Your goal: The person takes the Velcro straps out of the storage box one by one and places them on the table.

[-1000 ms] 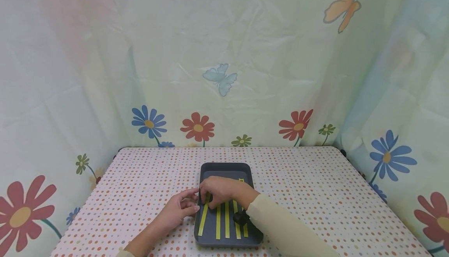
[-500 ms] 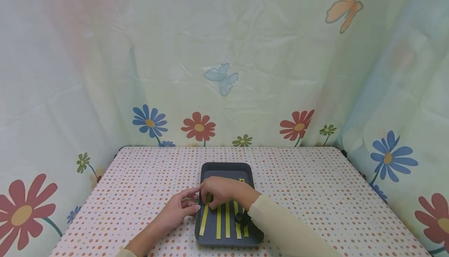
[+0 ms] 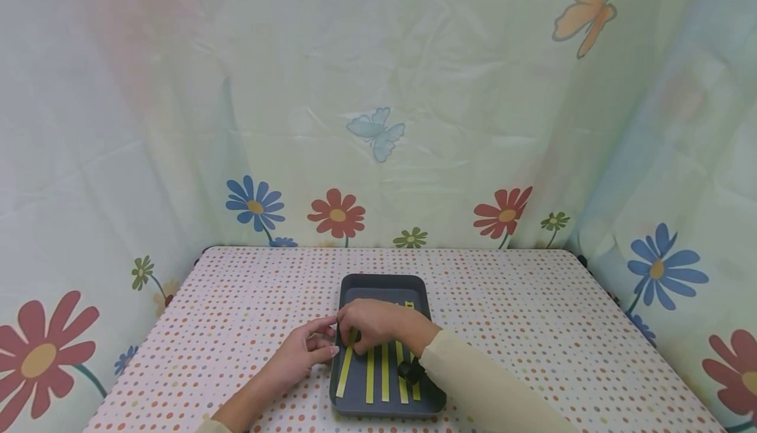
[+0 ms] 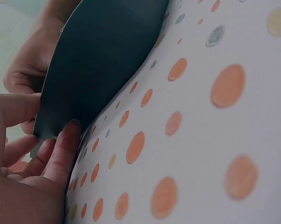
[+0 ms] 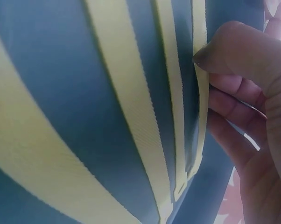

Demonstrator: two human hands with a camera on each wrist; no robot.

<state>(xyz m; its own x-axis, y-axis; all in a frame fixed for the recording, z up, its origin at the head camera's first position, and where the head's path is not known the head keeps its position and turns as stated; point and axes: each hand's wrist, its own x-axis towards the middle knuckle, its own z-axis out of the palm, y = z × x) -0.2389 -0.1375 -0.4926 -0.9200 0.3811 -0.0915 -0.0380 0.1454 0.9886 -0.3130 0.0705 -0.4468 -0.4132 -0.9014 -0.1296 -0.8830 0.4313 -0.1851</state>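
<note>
Plainly, the trouble spot is the leftmost yellow strip [image 3: 344, 378], which slants along the left side of the dark tray [image 3: 387, 412] on the spotted bench [image 3: 260, 295]. The right hand [image 3: 374, 323] has its thumb [image 5: 229, 51] and fingers drawn together on this strip, pinching it with hardly any gap. Because the strip looks thin and bows a little in the right wrist view, an uneven pull could crease or twist it, and a loose pinch could let it slip. The left hand [image 3: 300, 351] has its fingers [image 4: 63, 151] bent and parted against the tray's outer wall; how hard they press, I cannot tell. Too firm a push there might slide the tray across the bench; too light a touch might let it shift when the right hand moves. The other strips [image 3: 386, 380] lie close by, and the black round piece [image 3: 411, 372] by the right wrist, hanging above them, could knock them askew.
</note>
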